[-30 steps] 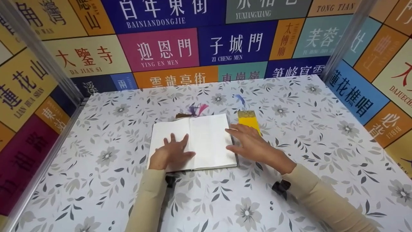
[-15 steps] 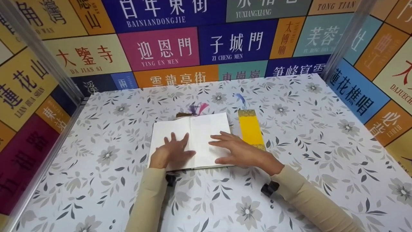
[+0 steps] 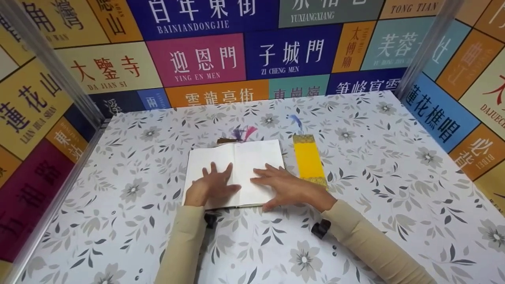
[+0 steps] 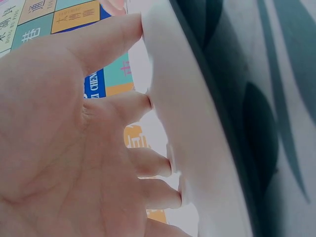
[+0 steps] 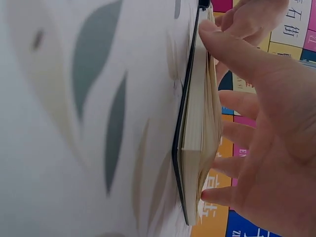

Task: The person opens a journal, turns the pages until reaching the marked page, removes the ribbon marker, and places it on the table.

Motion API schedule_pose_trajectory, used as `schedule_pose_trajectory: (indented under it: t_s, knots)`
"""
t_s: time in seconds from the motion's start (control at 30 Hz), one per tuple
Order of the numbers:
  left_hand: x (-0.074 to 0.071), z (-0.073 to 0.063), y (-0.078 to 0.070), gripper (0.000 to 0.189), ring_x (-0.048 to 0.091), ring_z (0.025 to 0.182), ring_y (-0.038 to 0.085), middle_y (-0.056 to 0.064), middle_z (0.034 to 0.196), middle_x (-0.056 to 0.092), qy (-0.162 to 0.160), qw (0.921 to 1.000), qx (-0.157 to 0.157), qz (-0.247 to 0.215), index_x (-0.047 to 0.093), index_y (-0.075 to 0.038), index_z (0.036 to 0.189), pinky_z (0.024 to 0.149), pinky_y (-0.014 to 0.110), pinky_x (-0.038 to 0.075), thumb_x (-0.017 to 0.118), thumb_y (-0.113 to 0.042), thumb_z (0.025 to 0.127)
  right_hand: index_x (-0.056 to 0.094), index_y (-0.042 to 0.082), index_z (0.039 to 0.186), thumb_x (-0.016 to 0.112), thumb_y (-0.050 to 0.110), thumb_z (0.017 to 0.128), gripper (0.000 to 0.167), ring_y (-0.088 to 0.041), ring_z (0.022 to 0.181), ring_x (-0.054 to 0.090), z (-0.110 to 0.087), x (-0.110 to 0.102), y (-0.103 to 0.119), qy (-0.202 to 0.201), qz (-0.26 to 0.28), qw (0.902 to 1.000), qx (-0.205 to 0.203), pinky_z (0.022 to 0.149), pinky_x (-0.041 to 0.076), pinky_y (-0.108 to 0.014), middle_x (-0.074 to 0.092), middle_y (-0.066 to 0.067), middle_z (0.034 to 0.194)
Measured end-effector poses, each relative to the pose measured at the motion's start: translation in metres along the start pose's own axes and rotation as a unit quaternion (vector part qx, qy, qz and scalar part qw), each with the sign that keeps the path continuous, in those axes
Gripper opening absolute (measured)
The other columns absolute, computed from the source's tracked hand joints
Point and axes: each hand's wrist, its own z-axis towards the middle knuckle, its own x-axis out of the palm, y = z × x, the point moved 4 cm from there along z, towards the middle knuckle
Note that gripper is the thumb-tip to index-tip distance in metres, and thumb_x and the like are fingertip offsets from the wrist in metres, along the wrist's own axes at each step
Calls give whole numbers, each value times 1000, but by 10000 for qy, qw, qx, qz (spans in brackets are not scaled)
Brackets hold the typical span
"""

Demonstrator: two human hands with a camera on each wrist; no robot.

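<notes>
An open book (image 3: 256,154) with blank white pages lies on the table. My left hand (image 3: 213,187) rests on its left page with fingers spread, and in the left wrist view the fingertips (image 4: 160,165) press the paper. Over the right page is my right hand (image 3: 292,187), its fingers spread and the thumb at the book's near edge. From the right wrist, the page block (image 5: 193,128) and dark cover show side-on, with the fingertips touching the top page. Right of the book lies a yellow bookmark (image 3: 309,159) with patterned ends, its lower end partly behind my right hand.
Purple tassels (image 3: 238,134) and a pink tassel (image 3: 249,131) stick out past the book's far edge, beside a brown one (image 3: 227,140). A blue tassel (image 3: 296,121) extends from the yellow bookmark. Colourful sign-printed walls (image 3: 201,59) enclose the floral-covered table (image 3: 130,225).
My right hand has moved left from the book's right edge onto the right page, uncovering more of the yellow bookmark. My left hand has stayed on the left page.
</notes>
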Motion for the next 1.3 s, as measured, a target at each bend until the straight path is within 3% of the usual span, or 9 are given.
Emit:
schedule_pose_trajectory:
  t_s: [0.37,0.57,0.67,0.77,0.93,1.1,1.2,1.3]
  knots:
    - [-1,-1,-4,81,-3,149,58,35,162,-10,130,9998,75,124,3,-22,163,109,84,13,43,-56,102,37,21,156,76,42,87,82,-31,158,6,-8,-5,-4,331,-1,9995,10,129,7,-54,16,0,169]
    - [-1,0,-4,81,-3,149,59,35,162,-10,162,9997,80,149,3,-21,163,109,84,14,43,-56,101,42,13,153,62,32,99,61,-35,157,15,-14,-13,-8,480,128,9983,-311,127,13,-56,24,-8,167]
    - [-1,-1,-2,81,-3,149,58,35,162,-10,157,9998,80,117,3,-22,163,109,85,13,43,-56,101,48,7,149,55,14,101,49,-38,153,26,-15,-16,-10,293,216,9978,-562,126,21,-56,35,-14,162]
    - [-1,-2,-1,81,-4,149,59,36,161,-11,151,9998,116,91,2,-21,163,107,85,12,43,-56,102,54,2,143,53,-1,97,47,-39,147,37,-15,-18,-15,-88,400,9974,-589,123,28,-55,44,-19,156]
    - [-1,-2,-1,82,-5,148,60,37,161,-12,177,9996,190,81,2,-20,163,107,86,12,43,-55,102,46,2,149,58,-5,94,57,-40,149,32,-17,-20,-29,-791,730,9941,129,122,30,-55,33,-22,161]
    - [0,-2,0,82,-4,148,60,37,161,-10,135,9997,212,77,3,-20,163,106,87,13,44,-56,101,27,3,158,59,7,98,68,-40,152,25,-19,-25,-40,-1658,1421,9748,449,122,30,-56,21,-23,165]
    - [0,-1,1,83,-3,148,61,37,161,-9,114,9997,221,59,5,-19,163,106,87,15,45,-56,100,18,4,160,59,14,100,73,-41,151,29,-18,-27,-42,-1844,2285,9551,408,120,34,-56,19,-21,166]
    - [0,-1,2,84,-4,148,61,37,161,-10,127,9996,230,32,4,-20,163,106,87,15,45,-57,100,12,6,161,56,15,102,74,-42,147,35,-16,-27,-43,-1800,3206,9288,465,117,38,-55,22,-21,165]
